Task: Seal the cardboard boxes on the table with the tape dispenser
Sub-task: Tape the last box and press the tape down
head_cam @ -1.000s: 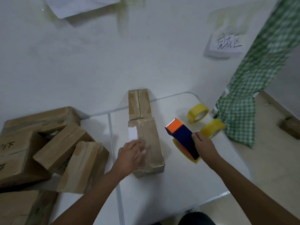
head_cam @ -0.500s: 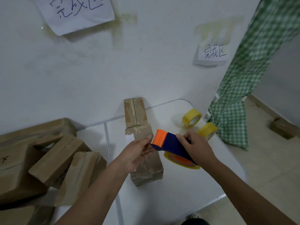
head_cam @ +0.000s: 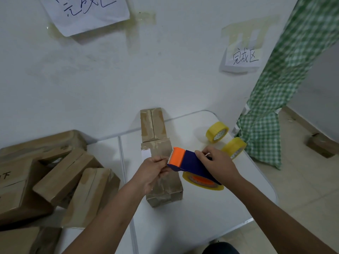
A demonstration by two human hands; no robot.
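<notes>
Over the white tabletop (head_cam: 201, 213), 2 hands meet above a long brown cardboard box (head_cam: 165, 187) that lies flat, pointing away from the person. The right hand (head_cam: 218, 165) grips the tape dispenser (head_cam: 190, 162), with its fingers curled over the dark blue body. The dispenser has an orange front end with small teeth, and a yellow tape roll sits under the blue part. It is held up in the air, tilted, just above the right side of the box. The left hand (head_cam: 152, 171) is at the orange end, with its fingertips pinched together right by the teeth. I cannot tell if a strip of tape is between those fingers. A second cardboard box (head_cam: 153, 125) stands at the far end of the long one, touching it and leaning close to the white wall (head_cam: 128, 79). On the left side of the tabletop, a pile of brown boxes (head_cam: 60, 180) lies jumbled together. Near the right hand, 2 spare yellow tape rolls (head_cam: 217, 132) stand on edge by the tabletop's far right corner. A green checked cloth (head_cam: 275, 88) hangs beside them. 2 paper notes (head_cam: 242, 58) with writing are stuck on the wall.
</notes>
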